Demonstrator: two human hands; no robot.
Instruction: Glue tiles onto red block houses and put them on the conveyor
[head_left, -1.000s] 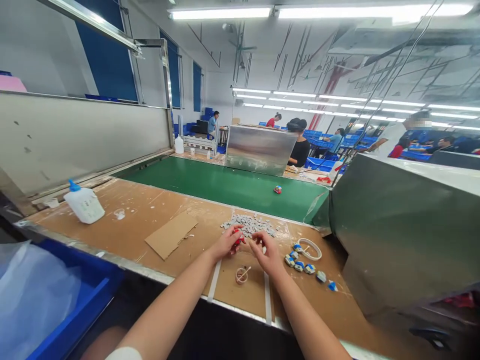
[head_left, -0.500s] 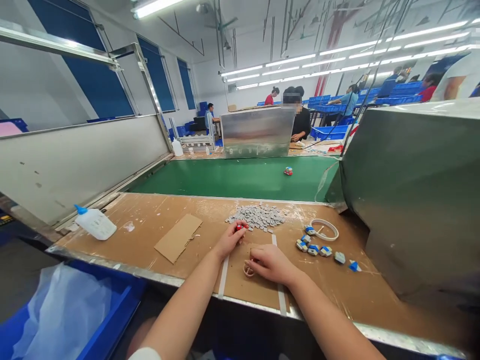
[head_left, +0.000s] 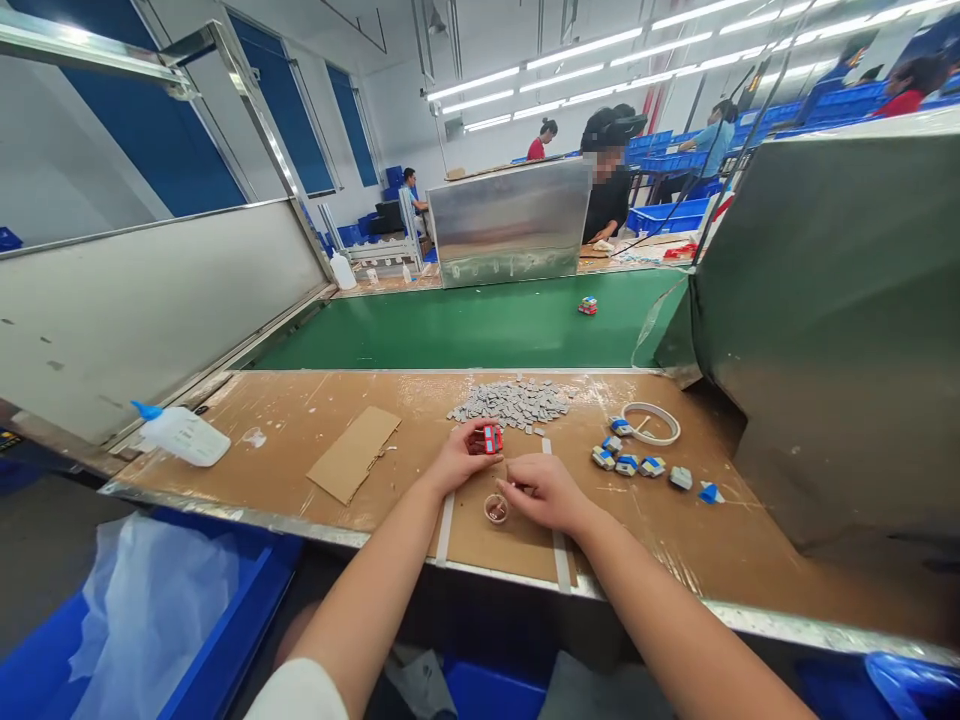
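My left hand (head_left: pixel 459 458) is closed around a small red toy car (head_left: pixel 492 439) with pale panels, holding it up over the cardboard mat. Close to it, my right hand (head_left: pixel 546 490) has its fingertips pinched together; whatever thin thing they may hold is too small to make out. Below those fingertips a small round cup (head_left: pixel 496 509) with something reddish-brown in it stands on the mat. A heap of flat grey pieces (head_left: pixel 510 402) lies just beyond both hands. Several small blue, white and grey pieces (head_left: pixel 627 465) sit to the right of my right hand.
A white ring (head_left: pixel 667 440) lies at the right, near a large metal housing (head_left: pixel 832 330). Cardboard (head_left: pixel 354 455) and a blue-capped bottle (head_left: pixel 184 434) are at the left. Across the green belt (head_left: pixel 420 330), which carries another toy car (head_left: pixel 588 305), a person in black (head_left: pixel 606 205) works.
My right hand has lifted from the cup towards the toy car. My left hand has turned the toy car so more of it shows. The head view has tilted down.
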